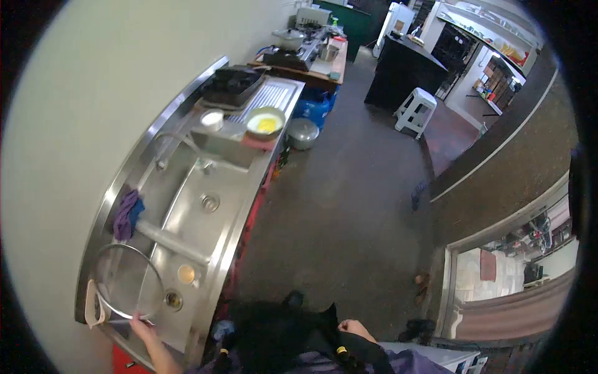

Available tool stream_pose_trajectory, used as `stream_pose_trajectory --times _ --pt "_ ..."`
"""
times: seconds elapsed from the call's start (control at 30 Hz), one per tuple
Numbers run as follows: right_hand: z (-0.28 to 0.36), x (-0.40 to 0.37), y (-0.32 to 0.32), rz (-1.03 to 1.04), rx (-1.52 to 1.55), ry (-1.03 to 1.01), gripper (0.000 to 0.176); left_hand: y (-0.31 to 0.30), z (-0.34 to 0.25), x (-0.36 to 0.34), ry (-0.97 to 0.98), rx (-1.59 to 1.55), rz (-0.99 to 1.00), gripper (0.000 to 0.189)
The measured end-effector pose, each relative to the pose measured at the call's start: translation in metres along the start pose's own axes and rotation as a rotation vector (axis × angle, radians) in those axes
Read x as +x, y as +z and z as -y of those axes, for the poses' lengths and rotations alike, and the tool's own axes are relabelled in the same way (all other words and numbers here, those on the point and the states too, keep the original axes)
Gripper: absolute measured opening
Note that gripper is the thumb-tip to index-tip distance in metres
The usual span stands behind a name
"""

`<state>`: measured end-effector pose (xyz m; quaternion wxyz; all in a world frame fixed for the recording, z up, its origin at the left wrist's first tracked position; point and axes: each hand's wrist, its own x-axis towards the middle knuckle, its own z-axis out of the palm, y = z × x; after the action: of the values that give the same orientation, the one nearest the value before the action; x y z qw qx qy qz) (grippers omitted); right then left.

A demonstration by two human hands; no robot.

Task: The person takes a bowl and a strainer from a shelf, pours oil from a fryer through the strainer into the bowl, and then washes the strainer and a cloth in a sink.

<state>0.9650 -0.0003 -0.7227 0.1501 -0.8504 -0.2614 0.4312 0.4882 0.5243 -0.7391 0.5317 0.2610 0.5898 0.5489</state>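
Left hand (143,326) clamped on a round lid or sieve (129,282) at the sink (196,227), right hand (357,329) well apart, curled, grip unclear

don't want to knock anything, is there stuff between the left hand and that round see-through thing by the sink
Nothing visible: the left hand is right at the near rim of the round see-through thing. The purple cloth lies beyond its far side.
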Motion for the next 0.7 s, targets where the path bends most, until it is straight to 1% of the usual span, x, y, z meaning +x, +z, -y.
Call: stream_pose_trajectory --times 0.03,0.1,0.13,0.2,0.23,0.3,0.33,0.43,0.47,0.53,0.57,0.63,0.67,0.7 --pt "-0.006 0.010 -0.025 -0.028 0.028 0.009 0.021 0.090 -0.057 -0.078 0.081 0.048 -0.061 0.022" --pt "-0.014 0.035 -0.074 -0.078 0.085 0.022 0.022 0.179 -0.080 -0.109 0.114 -0.109 0.069 0.029" --pt "-0.025 0.058 -0.098 -0.131 0.014 -0.040 0.021 0.215 -0.081 -0.119 0.126 -0.183 0.135 0.033" --pt "-0.049 0.110 -0.149 -0.244 -0.127 -0.149 0.020 0.284 -0.069 -0.136 0.111 -0.205 0.392 0.044" --pt "-0.045 0.129 -0.183 -0.316 -0.106 -0.189 0.020 0.321 -0.060 -0.145 0.103 -0.218 0.524 0.050" --pt "-0.029 0.171 -0.250 -0.464 -0.043 -0.261 0.020 0.402 -0.029 -0.170 0.003 -0.193 0.611 0.047" --pt "-0.022 0.192 -0.279 -0.535 0.000 -0.291 0.019 0.442 -0.012 -0.186 -0.050 -0.173 0.654 0.045" --pt "-0.007 0.251 -0.352 -0.611 0.064 -0.304 0.018 0.574 0.037 -0.268 -0.364 -0.198 0.933 0.042" --pt "-0.009 0.267 -0.369 -0.584 0.099 -0.301 0.018 0.614 0.055 -0.282 -0.475 -0.201 1.024 0.041" --pt "-0.013 0.296 -0.403 -0.549 0.180 -0.302 0.018 0.689 0.146 -0.268 -0.669 -0.134 1.189 0.040" --pt "-0.033 0.317 -0.409 -0.553 0.158 -0.323 0.017 0.730 0.157 -0.290 -0.739 -0.092 1.207 0.039" --pt "-0.072 0.336 -0.419 -0.451 0.331 -0.133 0.019 0.810 0.183 -0.335 -0.895 -0.024 1.216 0.036" --pt "-0.121 0.357 -0.411 -0.401 0.238 -0.057 0.023 0.845 0.201 -0.351 -0.987 0.005 1.199 0.035" --pt "-0.185 0.377 -0.397 -0.351 0.265 -0.006 0.030 0.880 0.223 -0.370 -1.082 0.037 1.175 0.034"
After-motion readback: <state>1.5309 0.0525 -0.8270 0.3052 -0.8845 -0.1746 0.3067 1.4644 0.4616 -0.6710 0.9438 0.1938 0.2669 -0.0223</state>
